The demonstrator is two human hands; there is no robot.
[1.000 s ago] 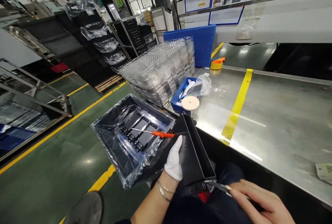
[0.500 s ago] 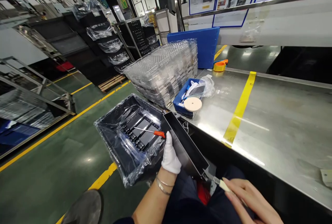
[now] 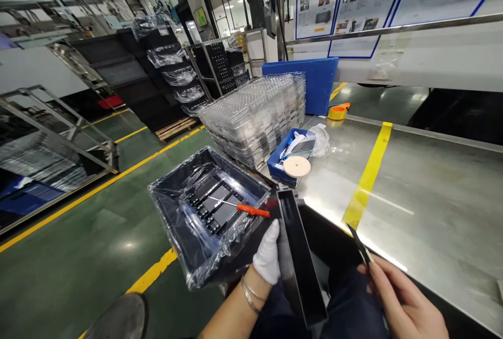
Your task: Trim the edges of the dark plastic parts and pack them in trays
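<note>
**A:** Left hand?

**B:** White-gloved left hand [image 3: 268,258], thin metal bangles [image 3: 249,294] on the wrist. Fingers [image 3: 272,250] closed, gripping a long black rectangular metal channel [image 3: 301,260]. Channel runs near to far, its far end just right of the tray corner.

**A:** Right hand?

**B:** Bare right hand [image 3: 404,297], off to the right, well apart from the channel. Fingers [image 3: 387,281] pinched on a slim black pointed blade [image 3: 357,237], tip aimed far and left. Exact tool type: cannot tell.

**A:** Left of the channel?

**B:** Black tray [image 3: 168,213] wrapped in clear plastic film [image 3: 184,239]. Inside: dark rectangular parts [image 3: 214,205] in rows. Orange-handled screwdriver [image 3: 251,210] lies across them, handle to the right.

**A:** Far side?

**B:** Stainless steel desk [image 3: 428,208] on the right, yellow stripe [image 3: 367,182] across it. At its far left end, blue plastic bin [image 3: 280,168] with a cream round disc [image 3: 296,166] on top. Behind that, a tall stack of clear blister trays [image 3: 255,119]. Blue board [image 3: 310,87] stands beyond, orange-and-yellow tape roll [image 3: 338,112] beside it. Green floor [image 3: 78,234] on the left, yellow lines on it.
</note>
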